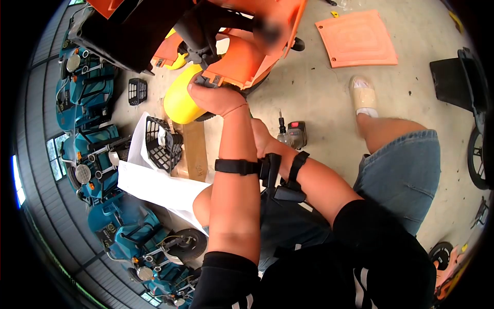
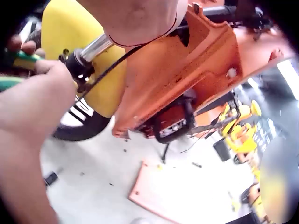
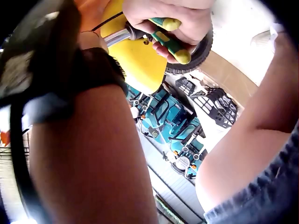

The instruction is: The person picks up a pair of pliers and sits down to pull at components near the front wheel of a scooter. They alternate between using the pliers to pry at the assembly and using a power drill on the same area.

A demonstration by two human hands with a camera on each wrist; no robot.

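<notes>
My left hand [image 1: 218, 99] is at the lower edge of an orange body panel [image 1: 239, 62], its thumb by a dark fitting. The fingertips are hidden, and I cannot tell what they hold. Below the panel is a yellow front fender [image 1: 178, 95] over a black tyre [image 3: 205, 52]. Under my left forearm, my right hand [image 3: 189, 17] grips pliers with green-and-yellow handles [image 3: 171, 45]; their jaws are hidden. In the left wrist view, that hand is beside the lower end of a silver fork tube [image 2: 96, 47], where a black cable [image 2: 108, 71] runs past.
A cordless drill [image 1: 297, 135] stands on the floor right of my forearms. Farther right lie a flat orange panel [image 1: 357, 42] and a black bin [image 1: 452, 81]. To the left are a black basket [image 1: 163, 147], cardboard [image 1: 194, 147] and a row of teal vehicles [image 1: 95, 92].
</notes>
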